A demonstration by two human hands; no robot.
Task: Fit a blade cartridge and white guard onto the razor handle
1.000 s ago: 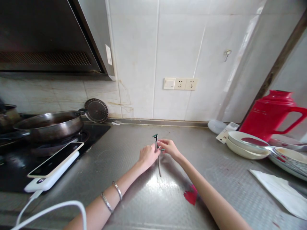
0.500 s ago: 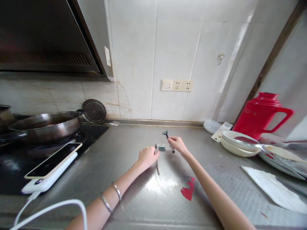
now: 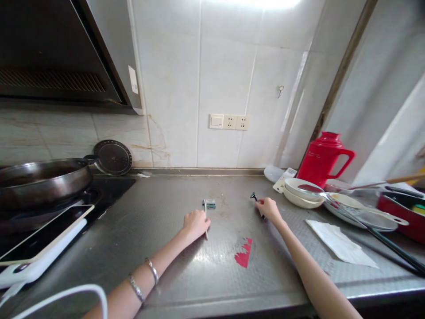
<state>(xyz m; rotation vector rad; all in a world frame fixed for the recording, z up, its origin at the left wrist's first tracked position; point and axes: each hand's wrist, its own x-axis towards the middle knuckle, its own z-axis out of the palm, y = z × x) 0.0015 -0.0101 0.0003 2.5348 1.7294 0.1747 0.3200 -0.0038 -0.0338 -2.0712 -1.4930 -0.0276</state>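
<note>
Right hand has a dark-handled razor pinched between thumb and fingers, right of centre, head tipped toward the far left. Left hand has its fingers closed on a thin grey rod mid-counter, far end right at a small cartridge. Nearer, between the arms, there's a jagged red patch on the steel counter. Steel pan to the left, red thermos jug far right.
</note>
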